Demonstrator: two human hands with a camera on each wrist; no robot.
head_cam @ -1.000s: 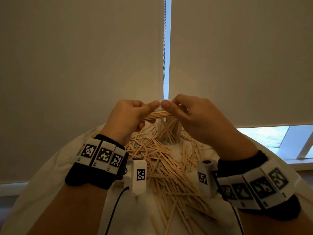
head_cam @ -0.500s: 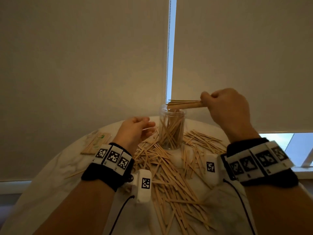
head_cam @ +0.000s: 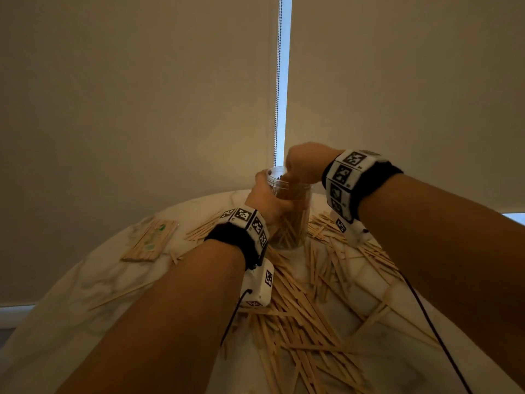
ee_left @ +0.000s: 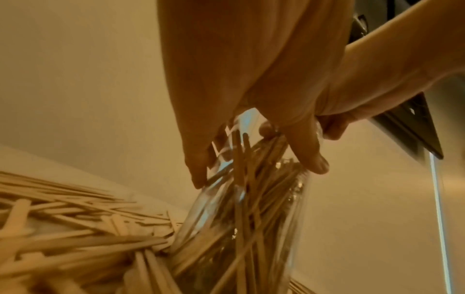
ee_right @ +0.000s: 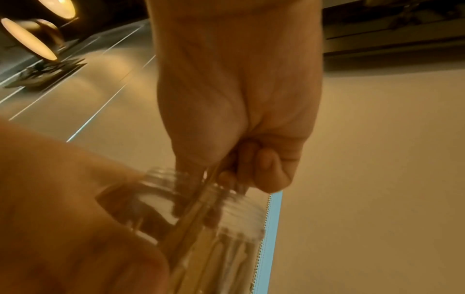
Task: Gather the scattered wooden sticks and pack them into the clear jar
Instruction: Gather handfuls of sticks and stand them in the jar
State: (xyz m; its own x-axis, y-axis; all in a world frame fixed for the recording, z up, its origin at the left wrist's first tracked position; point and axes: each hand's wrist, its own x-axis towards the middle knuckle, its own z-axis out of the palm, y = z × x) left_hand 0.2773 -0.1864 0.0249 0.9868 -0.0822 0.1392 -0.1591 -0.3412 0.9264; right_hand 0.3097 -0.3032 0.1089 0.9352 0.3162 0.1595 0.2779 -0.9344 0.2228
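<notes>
The clear jar (head_cam: 295, 220) stands at the far middle of the round table, partly filled with upright wooden sticks (ee_left: 241, 228). My left hand (head_cam: 267, 199) grips the jar's side, fingers and thumb wrapped round the wall (ee_left: 309, 157). My right hand (head_cam: 301, 166) is above the jar's mouth, fingers curled round a bundle of sticks (ee_right: 198, 201) that points down into the opening. Many loose sticks (head_cam: 298, 302) lie scattered on the table in front of the jar.
The white marbled table (head_cam: 93, 282) has a rounded far edge close to the roller blinds. A flat wrapped pack of sticks (head_cam: 150, 240) lies at the far left. A bead chain (head_cam: 277, 81) hangs behind the jar. Cables trail from both wrist cameras.
My right hand has brought the bundle from level above the jar to pointing down into its mouth. My left hand has moved from beside the pile onto the jar's side.
</notes>
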